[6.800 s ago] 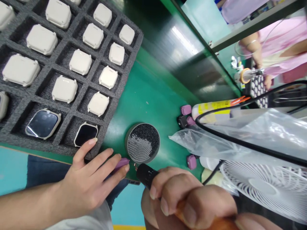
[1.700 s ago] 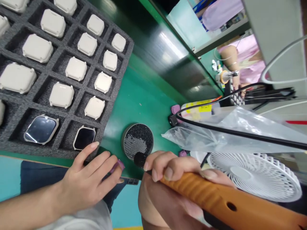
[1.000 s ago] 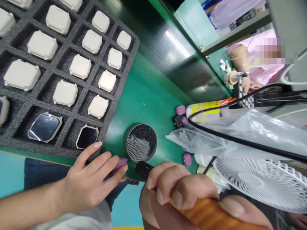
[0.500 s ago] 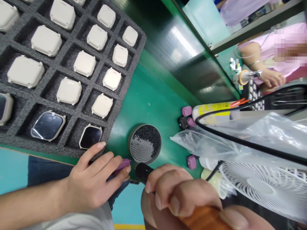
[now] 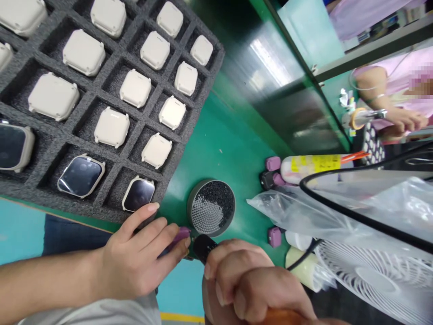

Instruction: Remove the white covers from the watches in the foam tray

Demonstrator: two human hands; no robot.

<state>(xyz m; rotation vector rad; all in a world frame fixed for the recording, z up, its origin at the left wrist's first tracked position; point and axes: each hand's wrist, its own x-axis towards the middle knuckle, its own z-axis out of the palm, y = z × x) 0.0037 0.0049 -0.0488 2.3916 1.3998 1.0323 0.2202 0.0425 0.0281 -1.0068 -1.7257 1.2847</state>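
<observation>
The right hand (image 5: 250,284) has dropped, clenching a ribbed orange handle (image 5: 280,317); the left hand (image 5: 138,255) pinches purple plastic (image 5: 181,238).

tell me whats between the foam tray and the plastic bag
In the head view, a round grey tin filled with black bristles stands on the green mat, between the grey foam tray and the clear plastic bag.

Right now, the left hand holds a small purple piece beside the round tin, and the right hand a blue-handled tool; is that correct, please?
Not quite: the head view shows the handle is orange, not blue. The rest stands: the left hand holds a small purple piece beside the round tin, and the right hand holds the orange-handled tool.
</observation>
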